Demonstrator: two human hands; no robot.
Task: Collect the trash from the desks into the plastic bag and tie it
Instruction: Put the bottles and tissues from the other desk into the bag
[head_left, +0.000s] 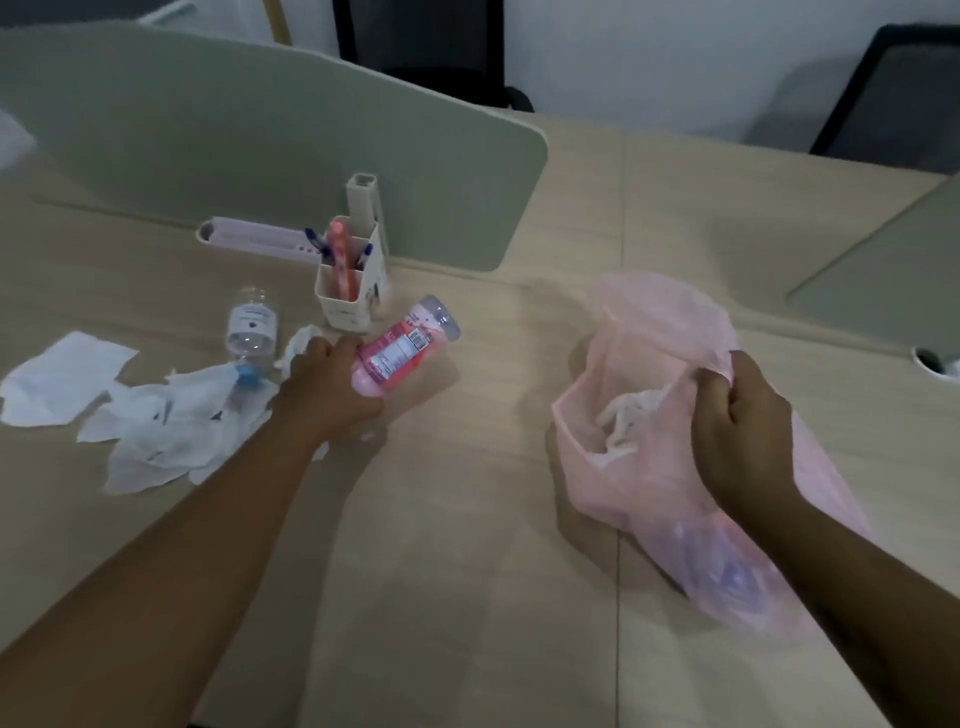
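Mid-collection: left hand (332, 384) clamped on the pink bottle (400, 348) above the worktop (467, 519), right hand (743, 431) pinching the plastic bag (649, 332) rim open, so next it probably swings the bottle across into the mouth.

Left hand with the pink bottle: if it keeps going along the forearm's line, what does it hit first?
Probably the white pen holder, just beyond the left hand and its pink bottle. Behind that stands the green divider. Depth is uncertain from this single view.

Two bottles (402, 347) (252, 330); one bag (670, 415); one pen holder (350, 291); two hands (332, 384) (743, 421).
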